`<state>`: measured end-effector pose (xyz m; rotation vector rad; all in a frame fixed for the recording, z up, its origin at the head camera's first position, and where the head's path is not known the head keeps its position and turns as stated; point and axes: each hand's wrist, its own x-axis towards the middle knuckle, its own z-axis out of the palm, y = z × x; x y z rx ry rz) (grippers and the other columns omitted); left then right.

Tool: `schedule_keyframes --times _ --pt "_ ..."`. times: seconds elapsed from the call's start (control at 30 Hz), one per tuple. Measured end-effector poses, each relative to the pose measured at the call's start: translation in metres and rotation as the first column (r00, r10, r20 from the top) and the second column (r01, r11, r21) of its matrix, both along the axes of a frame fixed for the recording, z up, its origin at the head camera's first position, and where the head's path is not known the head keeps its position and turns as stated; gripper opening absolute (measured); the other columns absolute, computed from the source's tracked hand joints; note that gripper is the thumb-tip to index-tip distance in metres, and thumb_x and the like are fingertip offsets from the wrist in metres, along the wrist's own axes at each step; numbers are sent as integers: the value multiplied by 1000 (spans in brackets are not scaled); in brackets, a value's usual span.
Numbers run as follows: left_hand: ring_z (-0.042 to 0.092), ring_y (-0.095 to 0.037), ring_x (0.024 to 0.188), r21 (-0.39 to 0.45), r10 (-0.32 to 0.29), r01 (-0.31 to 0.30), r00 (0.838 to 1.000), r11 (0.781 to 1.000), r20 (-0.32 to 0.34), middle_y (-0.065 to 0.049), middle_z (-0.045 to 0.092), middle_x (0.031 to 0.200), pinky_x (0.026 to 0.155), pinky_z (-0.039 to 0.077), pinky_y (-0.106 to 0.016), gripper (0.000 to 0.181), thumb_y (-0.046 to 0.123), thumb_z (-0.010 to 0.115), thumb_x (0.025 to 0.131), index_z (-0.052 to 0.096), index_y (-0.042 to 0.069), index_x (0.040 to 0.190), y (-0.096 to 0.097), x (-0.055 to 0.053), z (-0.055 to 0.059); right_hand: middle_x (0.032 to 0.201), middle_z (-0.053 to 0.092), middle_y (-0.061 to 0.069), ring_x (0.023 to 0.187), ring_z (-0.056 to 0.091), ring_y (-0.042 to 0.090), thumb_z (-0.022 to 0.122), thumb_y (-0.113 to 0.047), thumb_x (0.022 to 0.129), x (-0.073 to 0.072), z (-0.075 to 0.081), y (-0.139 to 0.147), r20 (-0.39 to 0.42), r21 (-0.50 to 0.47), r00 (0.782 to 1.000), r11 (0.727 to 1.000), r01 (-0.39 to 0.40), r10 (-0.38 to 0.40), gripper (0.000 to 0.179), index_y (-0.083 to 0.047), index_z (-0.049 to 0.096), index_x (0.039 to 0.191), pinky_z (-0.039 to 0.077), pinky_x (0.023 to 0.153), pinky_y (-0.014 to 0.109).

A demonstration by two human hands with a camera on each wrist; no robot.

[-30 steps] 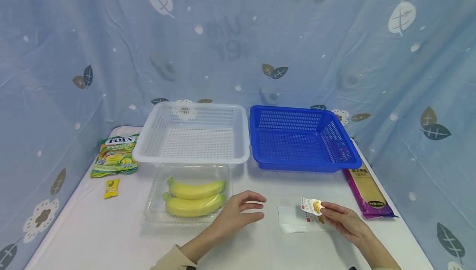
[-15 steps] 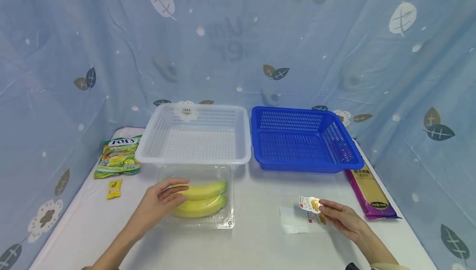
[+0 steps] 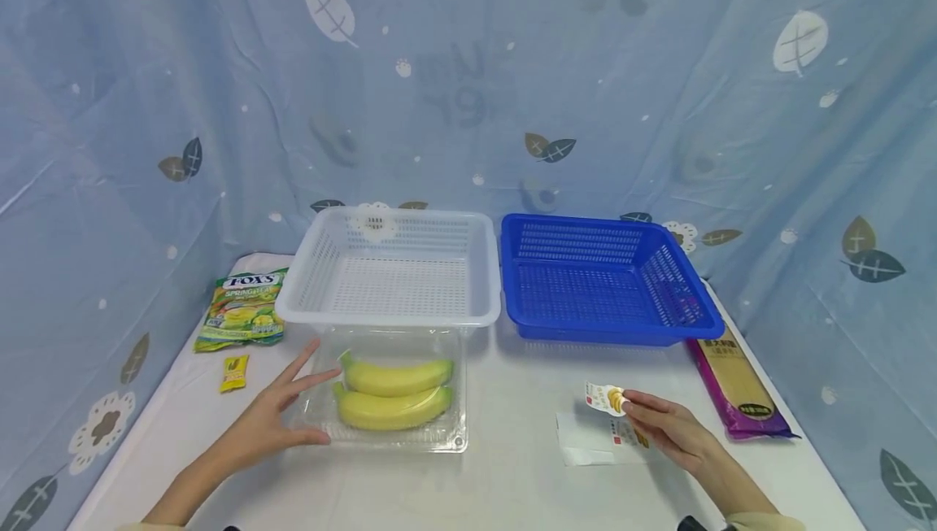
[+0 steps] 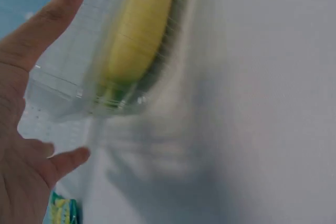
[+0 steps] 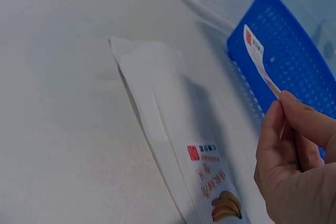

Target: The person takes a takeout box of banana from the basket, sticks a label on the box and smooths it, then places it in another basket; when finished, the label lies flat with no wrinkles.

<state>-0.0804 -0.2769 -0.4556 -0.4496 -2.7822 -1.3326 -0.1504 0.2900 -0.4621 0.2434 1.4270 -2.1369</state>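
Observation:
A clear plastic clamshell box [image 3: 457, 433] with two yellow bananas [image 3: 395, 407] inside lies in front of the white basket. My left hand [image 3: 267, 421] is at the box's left side, fingers and thumb spread apart, with nothing gripped. In the left wrist view the box [image 4: 58, 85] is blurred, the thumb and fingers around its near end. My right hand [image 3: 673, 432] pinches a small white sticker [image 3: 604, 398] printed with bananas between thumb and fingertips. Below it on the table lies a white backing sheet [image 3: 581, 437] with another banana label [image 5: 226, 205] on it.
A white basket [image 3: 388, 319] and a blue basket [image 3: 615, 332] stand side by side at the back. On the left are a green FOX'S candy bag [image 3: 245, 311] and a small yellow wrapped candy [image 3: 234, 372]. A purple noodle packet [image 3: 743, 393] lies at the right edge.
My left hand has moved left, across the banana box to its left side, and its fingers have spread. The right hand stays nearly in place with the sticker.

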Motion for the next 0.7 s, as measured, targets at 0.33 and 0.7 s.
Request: schedule_keyframes --times 0.33,0.7 --pt "29 -52 130 -80 -56 45 989 996 -135 -16 15 158 72 55 -45 85 31 88 60 55 15 137 2 -5 -13 103 62 2 96 64 11 52 8 94 -6 3 -22 -47 16 999 1000 -24 25 26 -12 69 96 47 94 26" --pt "22 -6 135 -56 -67 58 980 997 -186 -16 20 157 67 57 -33 83 35 85 62 55 16 137 -1 -6 -17 102 62 4 92 65 11 59 9 90 -8 16 -56 -62 62 998 998 -27 31 23 -9 72 97 50 87 23"
